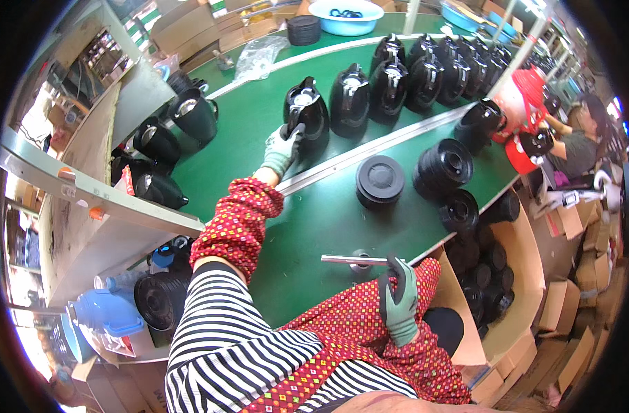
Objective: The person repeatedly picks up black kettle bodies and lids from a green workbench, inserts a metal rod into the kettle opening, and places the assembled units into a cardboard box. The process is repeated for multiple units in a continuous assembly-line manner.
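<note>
My left hand (281, 151), in a grey-green glove, reaches out over the green table and grips a glossy black jug (306, 113) by its near lower side. The jug stands upright with its handle towards me. In my right hand (401, 303), also gloved and held close to my body, is a slim metal rod (342, 259) that points left. A small round metal piece (360, 260) shows beside the rod; whether they are joined I cannot tell. Stacked black round discs (380, 180) lie between my hands, farther out. A second black jug (350, 100) stands just right of the held one.
Rows of black jugs (424, 72) fill the far right, behind a pale rail (369, 153). More jugs (194, 115) lean at the left. A carton (531, 275) of black parts stands by my right side. A co-worker (589, 138) sits at right near a red jug (524, 103).
</note>
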{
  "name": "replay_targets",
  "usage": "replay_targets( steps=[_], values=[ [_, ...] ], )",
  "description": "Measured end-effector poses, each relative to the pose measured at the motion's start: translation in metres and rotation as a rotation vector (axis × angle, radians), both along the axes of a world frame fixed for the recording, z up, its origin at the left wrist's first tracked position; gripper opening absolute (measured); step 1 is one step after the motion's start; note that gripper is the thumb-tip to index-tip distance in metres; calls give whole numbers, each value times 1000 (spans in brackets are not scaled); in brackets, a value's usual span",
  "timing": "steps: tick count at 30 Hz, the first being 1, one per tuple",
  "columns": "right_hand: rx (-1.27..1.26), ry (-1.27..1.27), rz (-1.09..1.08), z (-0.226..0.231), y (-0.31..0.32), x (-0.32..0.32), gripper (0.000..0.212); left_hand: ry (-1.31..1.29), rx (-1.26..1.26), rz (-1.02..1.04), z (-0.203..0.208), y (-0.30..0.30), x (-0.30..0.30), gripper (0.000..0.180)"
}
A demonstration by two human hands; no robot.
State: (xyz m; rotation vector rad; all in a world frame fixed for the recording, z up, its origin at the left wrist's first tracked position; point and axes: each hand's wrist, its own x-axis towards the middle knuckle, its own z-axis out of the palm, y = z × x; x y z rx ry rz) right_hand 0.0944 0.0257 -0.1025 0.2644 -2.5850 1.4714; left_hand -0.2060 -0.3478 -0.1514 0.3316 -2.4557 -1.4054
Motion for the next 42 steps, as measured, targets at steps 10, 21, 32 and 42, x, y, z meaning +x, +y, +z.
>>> replay_targets(
  steps=[10, 21, 32, 42],
  values=[
    [130, 1, 11, -3, -2, -3, 43, 50, -587, 526, 30, -133, -28, 109],
    [92, -76, 5, 1, -10, -10, 47, -269, -832, 545, 53, -236, -23, 75],
    [-182, -119, 111, 32, -17, -23, 61, 276, -604, -68, 121, -35, 191, 33],
    [-668, -381, 270, 84, -17, -45, 74, 431, -724, -875, 198, 108, 291, 40]
  ],
)
